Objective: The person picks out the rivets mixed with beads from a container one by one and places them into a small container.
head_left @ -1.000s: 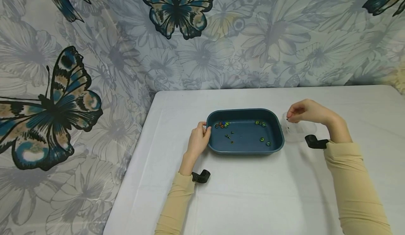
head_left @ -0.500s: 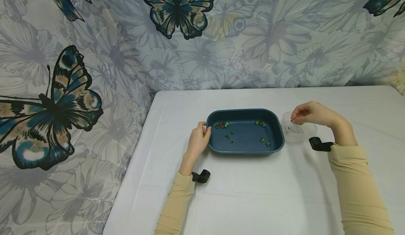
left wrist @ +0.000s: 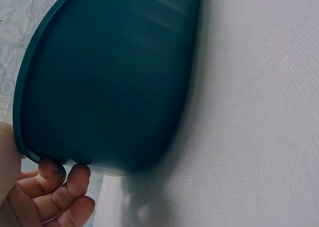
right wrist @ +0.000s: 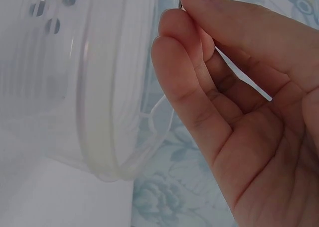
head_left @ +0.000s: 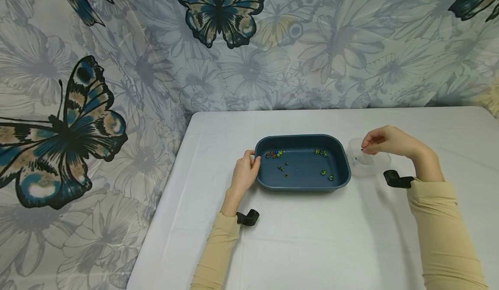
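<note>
My left hand (head_left: 243, 173) grips the left end of a dark blue rectangular tray (head_left: 304, 189), thumb at the rim. In the left wrist view its fingers (left wrist: 62, 199) curl against the tray's outer wall. Raised over a clear plastic container (head_left: 360, 169), my right hand (head_left: 390, 140) pinches a tiny dark piece (right wrist: 180, 2) between thumb and fingertips; most of it is hidden, so its kind cannot be told. Through the container's wall, the right wrist view shows several small dark metal-looking pieces (right wrist: 37, 9).
Inside the tray are glass marbles: a mixed-colour cluster (head_left: 274, 154) at left, green ones (head_left: 320, 152) at back right and more (head_left: 323, 172) at front right. Small brass-coloured pieces (head_left: 280, 168) lie left of centre. A white cloth (head_left: 304, 246) covers the table; patterned fabric (head_left: 249, 73) stands behind.
My right hand has shifted a little to the right over the clear container, still pinching the tiny piece. My left hand and the tray have stayed in place.
</note>
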`<state>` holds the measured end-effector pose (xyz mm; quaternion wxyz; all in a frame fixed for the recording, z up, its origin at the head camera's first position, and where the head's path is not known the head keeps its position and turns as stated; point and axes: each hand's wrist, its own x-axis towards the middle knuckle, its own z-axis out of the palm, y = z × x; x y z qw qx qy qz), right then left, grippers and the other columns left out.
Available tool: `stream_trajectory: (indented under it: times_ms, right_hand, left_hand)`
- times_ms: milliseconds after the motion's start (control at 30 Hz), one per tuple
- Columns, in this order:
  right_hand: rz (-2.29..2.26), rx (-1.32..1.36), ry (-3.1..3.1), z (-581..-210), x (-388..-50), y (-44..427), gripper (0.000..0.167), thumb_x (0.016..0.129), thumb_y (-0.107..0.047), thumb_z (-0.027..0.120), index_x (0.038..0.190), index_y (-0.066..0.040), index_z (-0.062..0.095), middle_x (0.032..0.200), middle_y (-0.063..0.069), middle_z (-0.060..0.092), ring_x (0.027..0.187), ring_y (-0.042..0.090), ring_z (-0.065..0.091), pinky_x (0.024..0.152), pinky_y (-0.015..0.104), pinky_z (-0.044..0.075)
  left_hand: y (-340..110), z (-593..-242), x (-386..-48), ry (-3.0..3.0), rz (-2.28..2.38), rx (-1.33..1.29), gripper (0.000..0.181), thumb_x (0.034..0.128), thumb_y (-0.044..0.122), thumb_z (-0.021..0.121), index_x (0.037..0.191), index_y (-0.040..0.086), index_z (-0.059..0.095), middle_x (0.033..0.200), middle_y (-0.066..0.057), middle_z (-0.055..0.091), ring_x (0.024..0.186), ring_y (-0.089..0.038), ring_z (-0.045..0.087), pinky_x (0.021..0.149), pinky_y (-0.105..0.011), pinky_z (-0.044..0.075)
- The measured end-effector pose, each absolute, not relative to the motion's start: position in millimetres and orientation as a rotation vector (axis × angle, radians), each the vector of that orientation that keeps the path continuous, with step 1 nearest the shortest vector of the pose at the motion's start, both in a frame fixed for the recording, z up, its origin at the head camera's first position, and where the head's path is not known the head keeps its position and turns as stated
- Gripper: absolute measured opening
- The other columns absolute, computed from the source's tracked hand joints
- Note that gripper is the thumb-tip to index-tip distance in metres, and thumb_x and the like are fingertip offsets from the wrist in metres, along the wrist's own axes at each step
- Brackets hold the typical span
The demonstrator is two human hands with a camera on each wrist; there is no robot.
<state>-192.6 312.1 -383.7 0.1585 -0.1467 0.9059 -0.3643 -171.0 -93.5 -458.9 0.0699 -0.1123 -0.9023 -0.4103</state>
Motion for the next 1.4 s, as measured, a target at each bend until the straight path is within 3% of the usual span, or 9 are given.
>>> stream_trajectory:
  times_ms: [1400]
  right_hand:
    - [-1.06,-0.537,2.54,-368.3,-208.3,277.2,0.013,0.084,-0.008,0.068,0.092,0.001,0.064,0.078,0.008,0.065,0.071,0.017,0.061,0.068,0.028,0.047]
  left_hand:
    - [-93.0,-460.1,-171.7,-2.715,-1.226,-0.344,0.031,0.0956,0.016,0.051,0.115,-0.007,0.053,0.056,0.002,0.041,0.045,-0.008,0.035,0.045,-0.02,0.029]
